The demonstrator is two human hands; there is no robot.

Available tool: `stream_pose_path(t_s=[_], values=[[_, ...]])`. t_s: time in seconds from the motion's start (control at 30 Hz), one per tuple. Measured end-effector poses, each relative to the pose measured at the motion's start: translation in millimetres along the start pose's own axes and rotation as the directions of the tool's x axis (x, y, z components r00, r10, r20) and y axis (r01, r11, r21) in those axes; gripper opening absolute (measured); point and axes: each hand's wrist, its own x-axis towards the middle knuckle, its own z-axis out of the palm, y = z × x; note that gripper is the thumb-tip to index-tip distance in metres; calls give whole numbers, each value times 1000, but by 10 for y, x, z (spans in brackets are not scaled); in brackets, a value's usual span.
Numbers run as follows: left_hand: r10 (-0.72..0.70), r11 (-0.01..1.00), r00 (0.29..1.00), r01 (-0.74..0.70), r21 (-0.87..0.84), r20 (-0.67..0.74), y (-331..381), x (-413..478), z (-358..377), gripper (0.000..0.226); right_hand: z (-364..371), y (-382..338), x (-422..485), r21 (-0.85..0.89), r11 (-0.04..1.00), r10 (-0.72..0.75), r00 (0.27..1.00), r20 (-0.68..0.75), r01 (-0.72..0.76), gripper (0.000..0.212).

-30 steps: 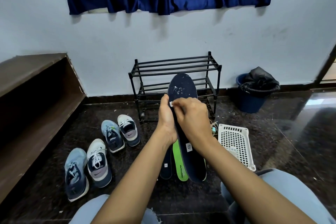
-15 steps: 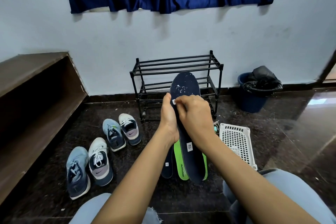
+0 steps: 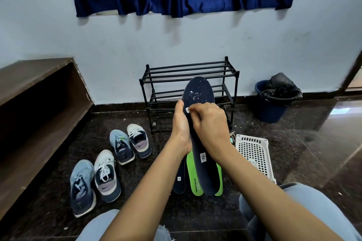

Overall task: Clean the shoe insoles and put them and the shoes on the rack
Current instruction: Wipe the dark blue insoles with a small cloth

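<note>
My left hand [image 3: 181, 123] grips a dark navy insole [image 3: 199, 94] by its left edge and holds it upright; white specks dot its toe end. My right hand [image 3: 210, 125] pinches a small white piece [image 3: 187, 110] against the insole's face. On the floor beneath lie a green insole [image 3: 193, 178], another green one [image 3: 219, 180] and a second navy insole [image 3: 179, 180]. Two pairs of sneakers stand to the left: a blue shoe [image 3: 82, 188], a white shoe [image 3: 106, 176], a blue shoe [image 3: 121, 146] and a white shoe [image 3: 139, 141]. The black two-tier rack [image 3: 166, 76] stands against the wall behind.
A white perforated basket [image 3: 254, 154] lies on the floor at the right. A blue bin with a black liner [image 3: 274, 100] stands by the wall. A brown wooden bench [image 3: 35, 94] runs along the left. My knees in light jeans frame the bottom edge.
Both hands and the navy insole have stayed together; my right hand's pinch has shifted slightly up the insole. The view has tilted a little.
</note>
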Motion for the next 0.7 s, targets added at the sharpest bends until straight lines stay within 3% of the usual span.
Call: stream_pose_path(t_s=[0.2,0.47,0.7], values=[[-16,1000,999,16,11,44,-20,-36,28,56,-30,53,91,-11,998,53,997,-52,-54,13],[-3,1000,1000,3,15,-25,-5,2,-27,57,29,-37,-32,8,1000,13,1000,17,-13,19],[-39,999,998,38,12,50,-29,-15,30,57,-25,22,85,-13,999,49,997,-66,-49,14]])
